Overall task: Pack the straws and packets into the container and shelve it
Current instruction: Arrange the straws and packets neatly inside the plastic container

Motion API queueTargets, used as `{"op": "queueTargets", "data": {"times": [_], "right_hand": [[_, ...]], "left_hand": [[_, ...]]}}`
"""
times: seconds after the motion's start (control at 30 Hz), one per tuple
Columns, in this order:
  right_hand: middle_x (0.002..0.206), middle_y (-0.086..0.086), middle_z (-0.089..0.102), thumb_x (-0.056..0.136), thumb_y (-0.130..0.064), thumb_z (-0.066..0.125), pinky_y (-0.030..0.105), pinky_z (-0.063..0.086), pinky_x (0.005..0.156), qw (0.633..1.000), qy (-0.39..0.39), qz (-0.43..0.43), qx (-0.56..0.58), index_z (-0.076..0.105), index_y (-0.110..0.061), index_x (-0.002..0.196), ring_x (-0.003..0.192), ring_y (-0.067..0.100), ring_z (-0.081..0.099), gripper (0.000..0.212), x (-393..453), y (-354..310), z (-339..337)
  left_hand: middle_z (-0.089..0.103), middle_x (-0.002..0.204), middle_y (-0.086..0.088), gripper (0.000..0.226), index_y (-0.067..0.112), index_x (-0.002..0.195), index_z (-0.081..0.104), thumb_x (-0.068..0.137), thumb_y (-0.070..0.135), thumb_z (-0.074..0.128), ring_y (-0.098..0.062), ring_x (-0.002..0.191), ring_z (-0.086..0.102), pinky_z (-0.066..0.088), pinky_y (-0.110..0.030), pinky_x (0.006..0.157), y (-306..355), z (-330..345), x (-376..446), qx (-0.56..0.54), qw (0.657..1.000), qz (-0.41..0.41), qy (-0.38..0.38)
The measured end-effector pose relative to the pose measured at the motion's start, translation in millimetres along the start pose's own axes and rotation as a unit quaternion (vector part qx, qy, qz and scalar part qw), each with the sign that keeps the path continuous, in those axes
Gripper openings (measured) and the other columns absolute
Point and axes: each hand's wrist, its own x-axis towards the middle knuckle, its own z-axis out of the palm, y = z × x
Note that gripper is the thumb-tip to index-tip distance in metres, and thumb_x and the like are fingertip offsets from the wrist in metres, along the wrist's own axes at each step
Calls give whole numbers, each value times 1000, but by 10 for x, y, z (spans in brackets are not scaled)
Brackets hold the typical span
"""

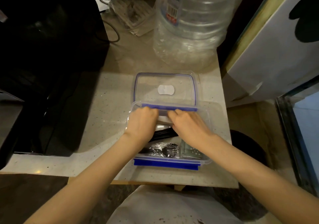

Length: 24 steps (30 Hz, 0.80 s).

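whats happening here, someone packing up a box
Yes. A person has both hands inside a clear container with blue clips on a pale counter. The left hand and right hand press down on the contents near its far wall. Black straws and wrapped cutlery already lie inside. The lid lies off, just behind the container.

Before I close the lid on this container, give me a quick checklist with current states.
1. Container flat on the counter: ok.
2. Lid off, lying behind the container: ok.
3. Black straws inside: ok.
4. Wrapped black cutlery and packet inside: ok.
5. Left hand and right hand clear of the container: not ok, both are inside.
6. Contents below the rim: cannot tell.
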Motion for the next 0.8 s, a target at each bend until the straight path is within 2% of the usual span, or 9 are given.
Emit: {"op": "queueTargets", "data": {"times": [0.13,0.23,0.3,0.47,0.6,0.7,0.73,0.8], "right_hand": [[105,12,67,91,-1,53,38,56,78,987,37,115,105,58,-6,117,89,26,66,27,-164,27,-53],[96,15,69,94,-2,50,31,56,76,958,54,224,168,59,-3,116,82,25,66,24,-223,16,-69],[96,15,68,93,-3,50,26,52,72,947,36,259,185,61,-2,112,80,23,65,21,-231,-13,-59],[87,13,62,94,-1,48,22,40,53,943,20,295,153,63,0,91,67,18,50,15,-202,-73,5],[96,13,66,93,1,47,28,48,71,949,18,294,115,61,1,99,86,25,61,15,-161,-140,52],[96,11,67,94,-2,48,27,51,73,946,63,296,114,58,-3,105,86,22,63,16,-161,-159,107],[97,11,67,94,-3,48,28,53,74,943,74,299,127,57,-4,109,86,22,64,17,-160,-159,119],[100,11,68,94,-4,49,34,56,77,934,89,303,166,55,-5,114,88,24,66,21,-158,-149,119]], "left_hand": [[69,101,-15,20,6,100,62,86,-2,50,-34,98,63,44,-35,66,-1,-6,24,29,999,-28,-3],[68,101,-15,20,4,99,62,85,-5,51,-33,98,63,40,-33,64,-2,-10,14,45,998,-33,-8],[68,101,-15,18,3,100,62,86,-4,53,-32,98,63,44,-34,65,1,-5,6,45,998,-33,-13],[69,99,-13,14,5,99,63,88,2,56,-32,93,65,50,-35,68,-14,37,22,26,999,-33,-1],[73,85,-12,13,11,91,64,80,4,64,-33,79,69,44,-31,56,-20,66,13,20,998,31,56],[74,82,-13,12,9,89,63,77,6,66,-35,71,69,43,-32,51,-11,113,34,-17,992,101,73],[74,78,-12,16,9,87,63,73,7,70,-35,66,69,41,-31,47,1,108,40,-10,989,121,79],[69,55,-8,30,9,68,61,49,9,85,-32,42,64,33,-24,34,9,86,64,23,987,138,76]]}}
